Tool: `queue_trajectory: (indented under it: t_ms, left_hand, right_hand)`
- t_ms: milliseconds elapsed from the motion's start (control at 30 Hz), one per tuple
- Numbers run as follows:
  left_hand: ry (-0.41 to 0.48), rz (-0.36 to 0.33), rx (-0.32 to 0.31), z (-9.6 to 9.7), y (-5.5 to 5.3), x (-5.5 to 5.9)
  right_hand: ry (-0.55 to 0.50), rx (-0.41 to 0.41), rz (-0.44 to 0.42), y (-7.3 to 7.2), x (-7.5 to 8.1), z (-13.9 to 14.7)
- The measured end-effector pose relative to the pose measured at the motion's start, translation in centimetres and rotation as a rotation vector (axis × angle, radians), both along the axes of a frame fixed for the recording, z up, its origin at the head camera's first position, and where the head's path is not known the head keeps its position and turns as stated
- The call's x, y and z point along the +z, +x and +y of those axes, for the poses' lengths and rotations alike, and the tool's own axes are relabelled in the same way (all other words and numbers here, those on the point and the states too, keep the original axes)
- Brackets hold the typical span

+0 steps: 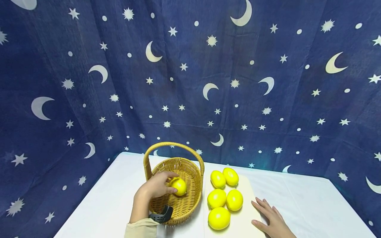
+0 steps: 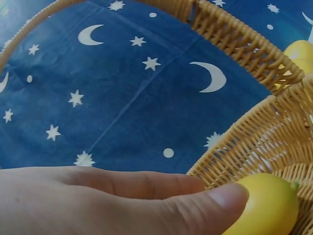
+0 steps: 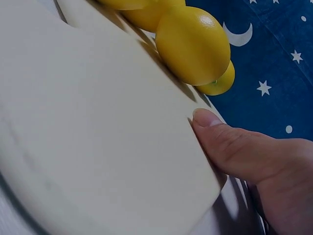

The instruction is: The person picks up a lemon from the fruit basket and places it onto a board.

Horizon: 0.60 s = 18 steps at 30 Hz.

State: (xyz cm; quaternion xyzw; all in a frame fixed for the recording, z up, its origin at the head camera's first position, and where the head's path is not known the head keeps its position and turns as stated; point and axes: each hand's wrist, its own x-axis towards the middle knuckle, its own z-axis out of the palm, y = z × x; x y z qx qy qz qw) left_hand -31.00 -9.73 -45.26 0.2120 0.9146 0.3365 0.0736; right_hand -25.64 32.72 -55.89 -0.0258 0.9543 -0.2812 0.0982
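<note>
A yellow lemon [image 1: 180, 187] is held between the thumb and fingers of my left hand [image 1: 159, 185], inside a wicker basket [image 1: 194, 201] with a tall arched handle. The left wrist view shows the thumb pressed along the side of that lemon [image 2: 269, 205], its greenish tip facing away. On a cream-coloured board [image 1: 244, 218] right of the basket lie several more lemons [image 1: 219, 218]. My right hand [image 1: 272, 218] rests at the board's right edge with fingers spread. In the right wrist view, its thumb [image 3: 230, 142] lies against the edge of the board [image 3: 117, 127].
A white cloth [image 1: 98, 201] covers the table under basket and board. Behind it hangs a dark blue curtain [image 1: 184, 92] printed with moons and stars. The basket's handle [image 1: 175, 144] arches above the left hand.
</note>
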Motion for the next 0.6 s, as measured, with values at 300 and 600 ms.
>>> queue_trajectory:
  t_ms: [300, 600]
  left_hand:
    - [-0.043, 0.026, -0.017, 1.0, -0.5, -1.3]
    - [0.027, 0.023, -0.058, 1.4, -1.7, -2.9]
  right_hand:
    - [-0.014, -0.02, -0.011, 0.1, 0.1, -0.1]
    - [-0.008, -0.013, 0.02, 0.2, 0.1, -0.2]
